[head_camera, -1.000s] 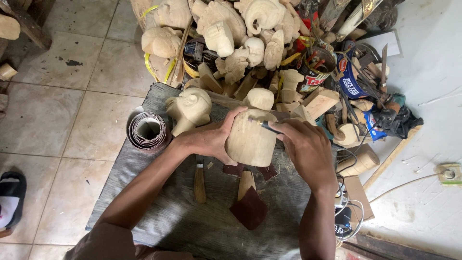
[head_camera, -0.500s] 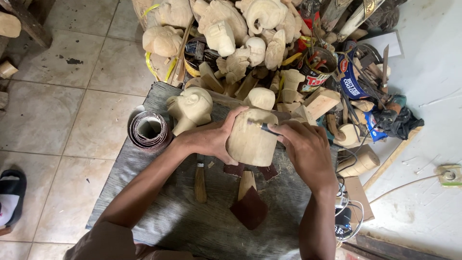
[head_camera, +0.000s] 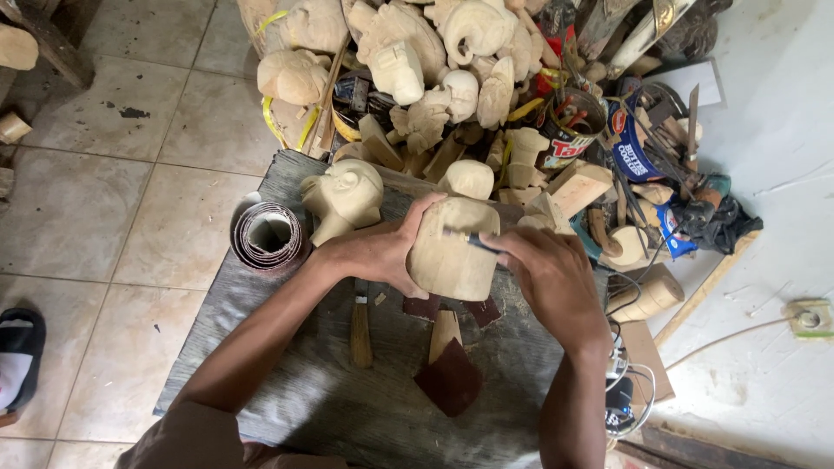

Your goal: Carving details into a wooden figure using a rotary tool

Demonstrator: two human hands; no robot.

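On the grey work board [head_camera: 287,391], the left hand [head_camera: 378,252] clasps the pale wooden carving [head_camera: 452,247] to steady it, while the right hand [head_camera: 547,278] pinches a thin tool [head_camera: 465,239] against its top, beside the sandpaper roll [head_camera: 268,236].

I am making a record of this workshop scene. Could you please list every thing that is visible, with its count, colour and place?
wooden block: one, pale, on the bench, held
pencil: one, dark, against the block
carved head: one, pale, left of the block
sandpaper roll: one, brown, bench's left edge
wooden handle: one, brown, below the block
carvings pile: many, pale, behind the bench
bench: one, grey
left hand: grips the block
right hand: holds the pencil
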